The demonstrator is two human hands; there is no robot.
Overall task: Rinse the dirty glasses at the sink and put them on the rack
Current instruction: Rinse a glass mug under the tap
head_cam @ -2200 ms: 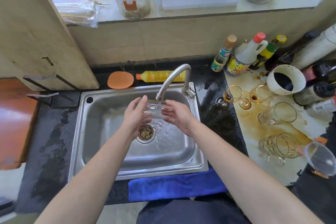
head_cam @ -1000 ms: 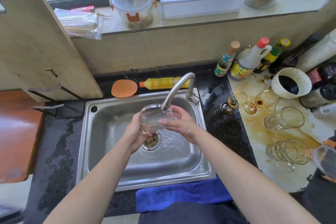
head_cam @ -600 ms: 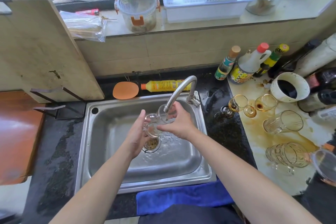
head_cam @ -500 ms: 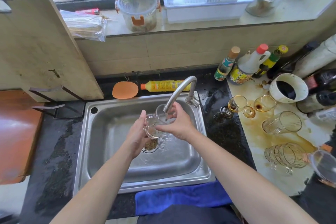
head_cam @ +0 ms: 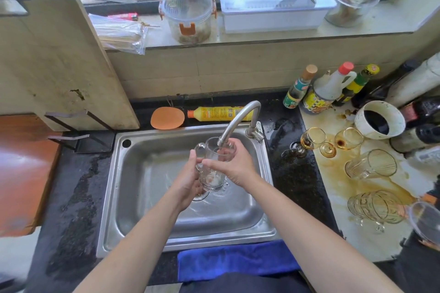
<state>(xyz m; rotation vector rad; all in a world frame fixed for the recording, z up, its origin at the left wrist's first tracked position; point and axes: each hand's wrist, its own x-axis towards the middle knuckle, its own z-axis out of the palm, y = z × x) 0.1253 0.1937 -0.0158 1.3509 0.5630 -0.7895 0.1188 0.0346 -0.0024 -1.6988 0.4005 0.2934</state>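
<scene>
We start at the grip: the left hand [head_cam: 189,182] curls round the lower body of a clear glass mug [head_cam: 212,173] from the left, thumb pointing up beside the handle. The right hand [head_cam: 234,166] wraps the mug's upper side from the right, so both grips are closed on the same mug. The mug is upright over the middle of the steel sink [head_cam: 112,197], just above the drain, with the tip of the curved tap [head_cam: 239,119] at its mouth. We see a pale brownish residue at its bottom. Both bare forearms reach in from the lower edge, converging on the mug. A blue cloth [head_cam: 238,259] lies over the worktop's front edge below the sink. Behind the basin a yellow bottle [head_cam: 219,113] lies on its side beside an orange pad [head_cam: 167,118]; we cannot read its label print. On the stained pale worktop [head_cam: 333,185] to the right wait a stemmed glass [head_cam: 312,137] and a second stemmed glass [head_cam: 348,139], both with amber dregs. Nearer us there, a tumbler [head_cam: 371,164] and a ribbed glass [head_cam: 378,207] lie on their sides. Further back stand 3 sauce bottles [head_cam: 326,90] with green and yellow labels, their writing too small for us to read, next to a white cup [head_cam: 379,119] holding dark liquid.
</scene>
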